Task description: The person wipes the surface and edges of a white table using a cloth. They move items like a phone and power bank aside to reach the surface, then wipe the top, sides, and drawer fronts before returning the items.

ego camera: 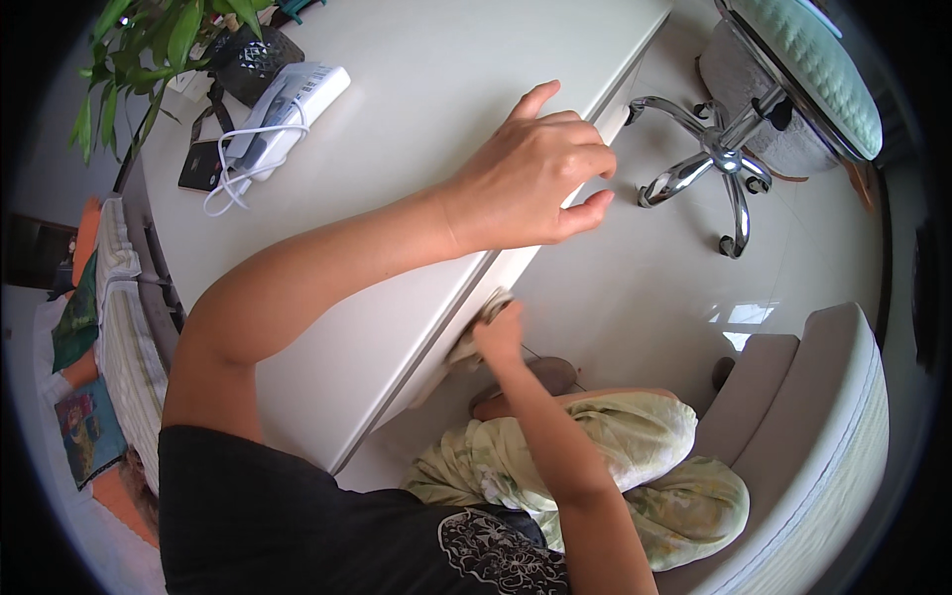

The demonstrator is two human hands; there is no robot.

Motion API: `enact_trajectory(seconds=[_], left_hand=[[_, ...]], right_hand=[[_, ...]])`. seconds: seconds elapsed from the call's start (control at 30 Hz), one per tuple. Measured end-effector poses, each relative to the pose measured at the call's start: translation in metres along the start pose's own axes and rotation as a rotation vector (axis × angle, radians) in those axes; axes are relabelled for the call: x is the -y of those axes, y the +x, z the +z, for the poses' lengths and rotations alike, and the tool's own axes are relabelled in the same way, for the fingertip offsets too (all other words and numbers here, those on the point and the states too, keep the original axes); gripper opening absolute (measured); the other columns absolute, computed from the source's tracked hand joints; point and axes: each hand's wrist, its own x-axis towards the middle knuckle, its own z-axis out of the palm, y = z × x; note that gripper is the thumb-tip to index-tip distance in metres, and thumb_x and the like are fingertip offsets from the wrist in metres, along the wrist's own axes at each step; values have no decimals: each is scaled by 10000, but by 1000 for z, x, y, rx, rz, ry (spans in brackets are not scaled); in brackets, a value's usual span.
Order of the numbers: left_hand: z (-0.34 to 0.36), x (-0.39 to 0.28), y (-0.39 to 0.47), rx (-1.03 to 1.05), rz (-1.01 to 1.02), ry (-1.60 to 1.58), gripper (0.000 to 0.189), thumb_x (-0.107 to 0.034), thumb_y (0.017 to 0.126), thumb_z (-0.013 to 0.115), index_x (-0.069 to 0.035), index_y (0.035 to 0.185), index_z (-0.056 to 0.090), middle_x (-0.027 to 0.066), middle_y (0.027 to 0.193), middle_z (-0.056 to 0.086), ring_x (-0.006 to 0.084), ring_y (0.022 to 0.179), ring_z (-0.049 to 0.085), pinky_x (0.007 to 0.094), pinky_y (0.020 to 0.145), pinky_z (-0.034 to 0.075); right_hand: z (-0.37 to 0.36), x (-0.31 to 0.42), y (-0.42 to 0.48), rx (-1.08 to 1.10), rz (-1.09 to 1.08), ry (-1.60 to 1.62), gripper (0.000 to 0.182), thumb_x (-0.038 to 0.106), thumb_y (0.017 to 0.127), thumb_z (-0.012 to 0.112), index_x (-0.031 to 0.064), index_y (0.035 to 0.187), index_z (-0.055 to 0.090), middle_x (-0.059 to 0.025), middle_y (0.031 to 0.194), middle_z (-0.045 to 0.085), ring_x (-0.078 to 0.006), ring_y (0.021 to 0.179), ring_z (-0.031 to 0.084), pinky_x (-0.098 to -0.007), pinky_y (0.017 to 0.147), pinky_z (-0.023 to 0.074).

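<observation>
A white table [401, 74] with a dark strip along its edge stretches before me. My left hand [547, 175] is over its edge, fingers apart and bent, with nothing in them. Whether that hand rests on the tabletop or hovers just above it, I cannot tell. Lower down, my right hand [500, 332] grips a crumpled beige cloth [465, 351] against the table's side panel [513, 269]. Part of the cloth is hidden behind the fingers, and this hand looks slightly blurred.
A white power strip [316, 97] with a white cable [260, 132], a black object [201, 165] and a dark faceted pot [256, 59] holding a green plant [186, 33] stand far left. A wheeled chair [721, 152] and a grey upholstered seat [803, 394] are on the right.
</observation>
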Motion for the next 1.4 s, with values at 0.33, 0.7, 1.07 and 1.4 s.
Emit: enact_trajectory(seconds=[0.33, 0.7, 1.07, 1.4], left_hand=[[0, 0, -1, -28, 3, -38, 93, -127, 859, 636, -59, 904, 681, 45, 895, 671, 218, 870, 628, 521, 1134, 288], [-3, 1, 1, -25, -50, -41, 192, -111, 919, 522, -48, 1043, 655, 86, 1106, 637, 248, 1096, 587, 540, 1134, 261], [-5, -3, 2, -10, -90, 22, 367, -181, 919, 526, -54, 1262, 558, 148, 1327, 489, 325, 1299, 440, 546, 1141, 208], [-5, -6, 5, 37, -88, 19, 357, -187, 919, 535, -46, 1246, 564, 136, 1301, 524, 314, 1271, 471, 573, 1141, 177]], right_hand=[[22, -24, -8, -58, 126, 256, 555, 147, 778, 729, -37, 1202, 421, -253, 1172, 578, -379, 1070, 594, -440, 937, 467], [-98, 134, -28, 8, -291, 1116, 394, 192, 988, 560, 7, 1309, 427, -121, 1168, 545, -163, 996, 557, -305, 843, 478], [-35, 108, -73, -434, -655, 638, 395, 104, 992, 515, -62, 1332, 402, -209, 1286, 474, -274, 1175, 503, -371, 1029, 381], [-137, 165, 95, -564, -560, 588, 282, 61, 926, 504, -14, 1194, 457, -188, 1058, 576, -273, 921, 584, -369, 827, 471]])
